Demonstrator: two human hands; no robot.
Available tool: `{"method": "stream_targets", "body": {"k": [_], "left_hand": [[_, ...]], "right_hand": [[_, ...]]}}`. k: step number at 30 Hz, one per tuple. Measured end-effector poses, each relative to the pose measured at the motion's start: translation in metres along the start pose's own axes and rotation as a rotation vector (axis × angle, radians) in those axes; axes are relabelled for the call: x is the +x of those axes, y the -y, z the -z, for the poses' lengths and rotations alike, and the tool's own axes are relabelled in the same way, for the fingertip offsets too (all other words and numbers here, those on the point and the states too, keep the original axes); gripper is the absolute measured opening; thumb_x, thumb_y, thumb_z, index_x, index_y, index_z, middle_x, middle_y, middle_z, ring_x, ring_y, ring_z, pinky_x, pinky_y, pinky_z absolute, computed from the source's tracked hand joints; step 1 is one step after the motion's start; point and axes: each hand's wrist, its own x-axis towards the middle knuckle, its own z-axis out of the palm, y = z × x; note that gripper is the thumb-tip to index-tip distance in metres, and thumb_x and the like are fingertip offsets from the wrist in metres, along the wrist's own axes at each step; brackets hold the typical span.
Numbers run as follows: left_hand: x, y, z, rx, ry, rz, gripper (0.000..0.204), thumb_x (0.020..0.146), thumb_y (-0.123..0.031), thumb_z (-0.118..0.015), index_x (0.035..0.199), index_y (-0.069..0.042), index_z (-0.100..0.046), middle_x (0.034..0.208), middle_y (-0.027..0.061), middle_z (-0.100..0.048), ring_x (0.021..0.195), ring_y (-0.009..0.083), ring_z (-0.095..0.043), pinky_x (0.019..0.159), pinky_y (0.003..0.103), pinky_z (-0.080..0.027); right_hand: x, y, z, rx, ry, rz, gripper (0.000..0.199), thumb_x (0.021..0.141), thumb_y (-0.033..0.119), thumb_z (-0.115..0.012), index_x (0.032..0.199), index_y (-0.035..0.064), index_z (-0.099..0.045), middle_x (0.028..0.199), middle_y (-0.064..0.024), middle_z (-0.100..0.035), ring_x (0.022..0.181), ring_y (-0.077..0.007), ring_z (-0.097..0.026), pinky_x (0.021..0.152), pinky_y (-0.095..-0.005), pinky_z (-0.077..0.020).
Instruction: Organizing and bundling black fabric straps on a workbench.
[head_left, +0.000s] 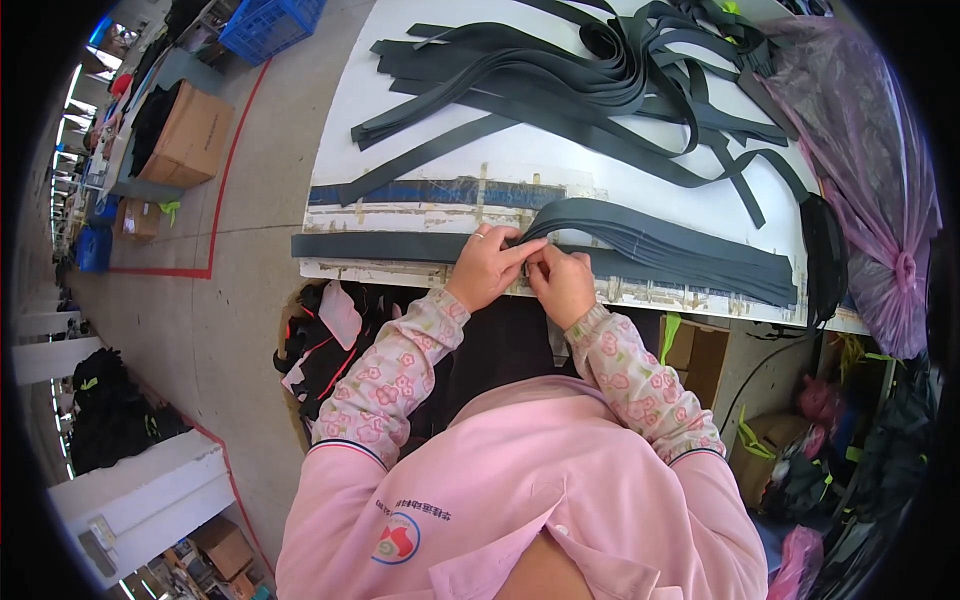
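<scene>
A stack of dark grey fabric strips point(680, 245) lies along the near edge of the white table point(420, 215), its layers fanned at the right end and arched up near the middle. My left hand point(485, 265) and my right hand point(560, 282) meet at the left end of that arch, fingers pinched on the strips. On the left, a flat grey strip point(375, 247) runs out past the table's corner. My fingers cover the spot where the strips come together. Beyond it, a worn blue band and tape marks point(440, 192) cross the tabletop.
More grey strips point(560, 85) lie looped and tangled across the far side. A tied pink plastic bag point(860, 170) hangs at the right, beside a black bundle point(823, 260). Dark cloth pieces point(330, 335) sit below the table's edge. Cardboard boxes point(185, 135) stand on the left.
</scene>
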Motion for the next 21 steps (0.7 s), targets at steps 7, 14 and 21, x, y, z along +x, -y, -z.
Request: {"method": "stream_targets", "body": {"k": [7,14,21], "left_hand": [[0.001,-0.003,-0.001,0.009,0.006,0.028,0.048,0.078,-0.008,-0.066,0.123,-0.025,-0.069,0.099,0.0099,-0.059,0.087,0.0286,-0.055,0.079,0.038,-0.048],[0.003,-0.006,0.007,0.0,0.075,0.039,0.046,0.079,-0.01,-0.069,0.123,-0.024,-0.069,0.103,0.0093,-0.058,0.083,0.0259,-0.053,0.078,0.037,-0.048],[0.002,-0.003,0.007,0.008,0.108,0.018,0.049,0.076,-0.013,-0.075,0.124,-0.023,-0.068,0.106,0.0091,-0.057,0.085,0.0256,-0.053,0.079,0.038,-0.048]], "right_hand": [[-0.012,-0.031,0.048,0.29,0.111,-0.242,0.013,0.083,0.008,-0.066,0.093,-0.0001,-0.068,0.077,-0.015,-0.07,0.067,-0.0223,-0.069,0.061,-0.0331,-0.0534],[-0.039,-0.104,0.141,0.255,-0.036,-0.329,0.008,0.087,0.006,-0.064,0.09,-0.0013,-0.065,0.07,-0.0079,-0.066,0.063,-0.0112,-0.061,0.06,-0.0272,-0.0498],[-0.042,-0.096,0.148,0.039,-0.027,-0.233,0.006,0.083,0.005,-0.064,0.087,0.0006,-0.065,0.068,-0.0134,-0.065,0.061,-0.0243,-0.065,0.059,-0.0332,-0.0501]]}}
